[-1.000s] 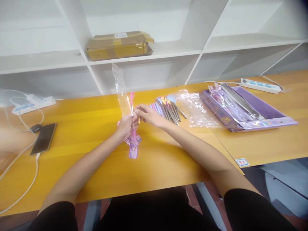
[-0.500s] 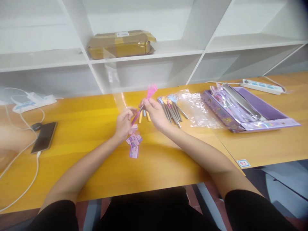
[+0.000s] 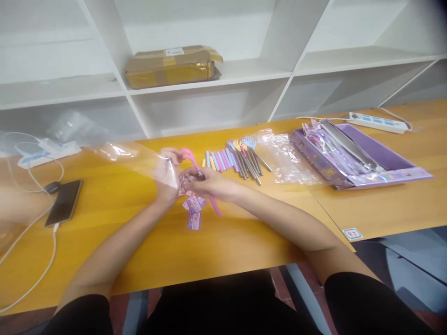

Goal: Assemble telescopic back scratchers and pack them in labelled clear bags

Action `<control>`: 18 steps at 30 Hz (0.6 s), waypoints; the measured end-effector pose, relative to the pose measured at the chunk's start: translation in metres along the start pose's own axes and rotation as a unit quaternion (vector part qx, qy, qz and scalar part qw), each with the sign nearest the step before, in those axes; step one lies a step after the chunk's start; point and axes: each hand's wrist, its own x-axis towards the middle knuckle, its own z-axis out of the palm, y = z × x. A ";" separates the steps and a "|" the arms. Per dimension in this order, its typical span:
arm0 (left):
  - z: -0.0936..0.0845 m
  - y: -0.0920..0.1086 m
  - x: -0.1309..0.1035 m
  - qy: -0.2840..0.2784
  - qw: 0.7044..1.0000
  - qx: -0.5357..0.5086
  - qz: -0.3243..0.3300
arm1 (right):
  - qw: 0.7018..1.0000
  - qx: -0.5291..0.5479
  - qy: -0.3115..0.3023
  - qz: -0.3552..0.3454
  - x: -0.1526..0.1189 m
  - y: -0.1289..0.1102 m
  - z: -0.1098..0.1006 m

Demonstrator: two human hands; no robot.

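Note:
In my right hand (image 3: 214, 185), closed in front of me, is a pink back scratcher (image 3: 216, 207) with a metal rod. One pink end points up left by my left fingers and the other points down right. A clear plastic bag (image 3: 136, 160) is in my left hand (image 3: 165, 179), trailing left in a blur. Small purple printed cards (image 3: 194, 218) lie under the hands. Just beyond my right hand is a row of pastel handle tubes (image 3: 223, 160). Metal-rod back scratchers (image 3: 249, 160) with blue and orange claw heads are piled beside it.
Crumpled clear plastic (image 3: 289, 160) lies right of the pile, next to an open purple box (image 3: 394, 177) holding wrapped items. A phone (image 3: 64, 202) on a cable and a power strip (image 3: 52, 151) are at left. A taped parcel (image 3: 171, 70) sits on the white shelf.
The back scratcher has turned, its pink head now up left and its other end down right. My left hand has moved left and the plastic has swung left. The row of tubes is uncovered.

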 end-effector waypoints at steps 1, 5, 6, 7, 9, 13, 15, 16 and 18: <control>0.001 0.000 0.001 0.003 1.000 -0.008 0.003 | 1.000 0.013 0.009 -0.011 0.001 0.000 -0.001; -0.007 0.004 0.014 -0.091 0.996 -0.016 -0.013 | 0.997 0.045 0.039 -0.039 0.000 -0.012 -0.013; -0.012 0.005 0.020 -0.148 0.989 -0.008 -0.022 | 0.997 0.044 0.046 -0.042 -0.001 -0.016 -0.017; -0.017 0.006 0.025 -0.204 0.979 -0.002 -0.027 | 0.997 0.041 0.054 -0.046 -0.003 -0.020 -0.020; -0.027 0.007 0.035 -0.271 0.962 -0.011 -0.017 | 0.996 0.028 0.066 -0.058 -0.005 -0.027 -0.028; -0.037 0.001 0.046 -0.258 0.961 -0.094 -0.042 | 0.994 0.013 0.085 -0.071 -0.006 -0.031 -0.040; -0.039 -0.002 0.045 -0.238 0.961 -0.113 -0.079 | 0.994 0.008 0.090 -0.070 -0.004 -0.029 -0.043; -0.039 -0.002 0.044 -0.231 0.963 -0.106 -0.086 | 0.994 0.005 0.090 -0.068 -0.004 -0.028 -0.044; -0.039 -0.002 0.040 -0.196 0.977 -0.059 -0.055 | 0.995 -0.004 0.082 -0.061 -0.002 -0.025 -0.045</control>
